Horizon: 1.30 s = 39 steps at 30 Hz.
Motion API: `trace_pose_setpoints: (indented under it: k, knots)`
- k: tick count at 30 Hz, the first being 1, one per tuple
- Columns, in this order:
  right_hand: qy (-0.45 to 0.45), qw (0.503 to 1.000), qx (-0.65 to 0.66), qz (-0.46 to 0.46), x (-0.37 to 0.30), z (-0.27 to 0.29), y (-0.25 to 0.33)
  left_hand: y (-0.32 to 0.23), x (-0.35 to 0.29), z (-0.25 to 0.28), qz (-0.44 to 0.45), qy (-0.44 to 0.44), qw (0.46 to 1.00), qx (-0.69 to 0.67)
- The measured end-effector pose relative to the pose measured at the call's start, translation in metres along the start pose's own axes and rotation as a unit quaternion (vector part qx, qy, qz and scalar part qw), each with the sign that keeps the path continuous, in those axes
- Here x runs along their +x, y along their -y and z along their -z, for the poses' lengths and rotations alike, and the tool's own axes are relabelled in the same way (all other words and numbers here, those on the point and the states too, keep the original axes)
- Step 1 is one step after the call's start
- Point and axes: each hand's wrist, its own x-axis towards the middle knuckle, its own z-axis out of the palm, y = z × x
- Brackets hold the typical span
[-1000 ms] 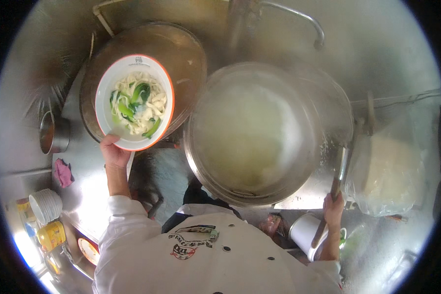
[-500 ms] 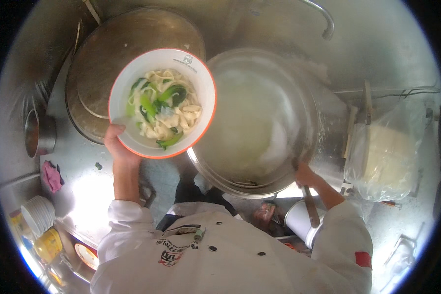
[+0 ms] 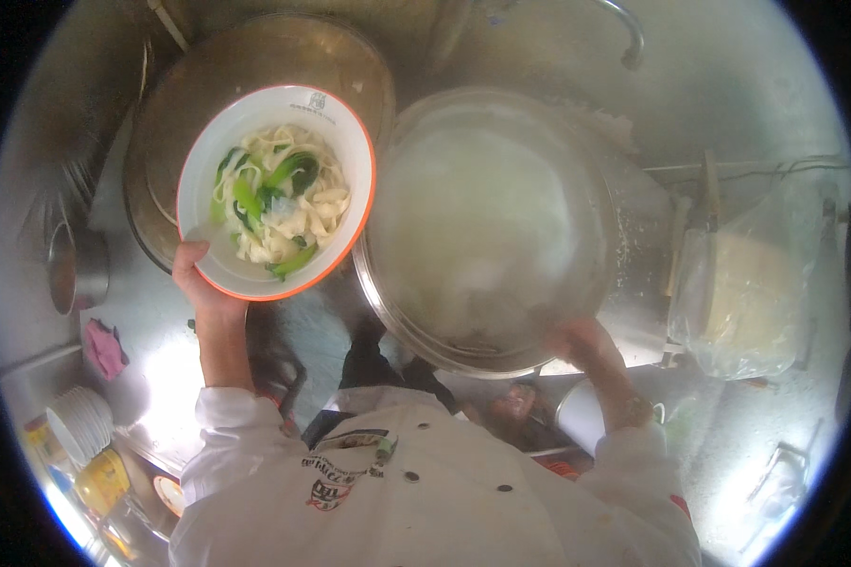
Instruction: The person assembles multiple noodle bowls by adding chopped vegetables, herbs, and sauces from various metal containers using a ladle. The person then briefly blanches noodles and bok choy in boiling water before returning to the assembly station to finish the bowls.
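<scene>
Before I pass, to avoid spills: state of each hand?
Left hand: closed on orange-rimmed noodle bowl.
Right hand: blurred near the pot rim; grip cannot be told.

L steel ctr (image 3: pixel 149 307) | on it: 1 pink cloth (image 3: pixel 106 349) | 1 sm dark scrap (image 3: pixel 191 324)

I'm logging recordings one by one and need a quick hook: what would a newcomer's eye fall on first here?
First, the orange-rimmed white bowl of noodles and leafy greens, held in the left hand left of centre. Next, the large round pot of cloudy liquid to its right, with the blurred right hand by its lower-right edge.
</scene>
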Motion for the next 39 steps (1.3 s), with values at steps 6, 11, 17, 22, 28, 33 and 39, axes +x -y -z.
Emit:
trace_pose_setpoints:
  k: [6, 11, 17, 22, 28, 33, 39]
  knots:
    - [0.009, 0.896, -0.442, 0.038, 0.095, -0.025, -0.039, 0.015, -0.007, -0.013, -0.067, 0.029, 0.997, 0.031]
    - [0.068, 0.992, -0.097, -0.042, 0.082, -0.04, -0.042, 0.018, -0.001, -0.018, -0.027, -0.02, 0.998, 0.044]
    - [0.02, 0.965, 0.207, -0.16, 0.028, -0.037, -0.022, 0.01, -0.002, -0.043, -0.041, 0.012, 0.998, 0.04]
    - [-0.003, 0.957, 0.259, -0.128, -0.006, -0.022, 0.007, 0.001, -0.012, -0.062, -0.069, 0.031, 0.996, 0.052]
    - [-0.041, 0.987, -0.079, -0.135, 0.059, -0.045, 0.028, 0.002, -0.025, -0.057, -0.069, 0.041, 0.995, 0.053]
    - [0.041, 0.991, 0.075, -0.106, 0.075, -0.052, -0.002, 0.004, -0.033, -0.053, -0.077, 0.025, 0.995, 0.053]
    - [0.014, 0.967, 0.232, -0.104, -0.005, -0.023, -0.007, 0.004, -0.039, -0.057, -0.101, 0.016, 0.993, 0.058]
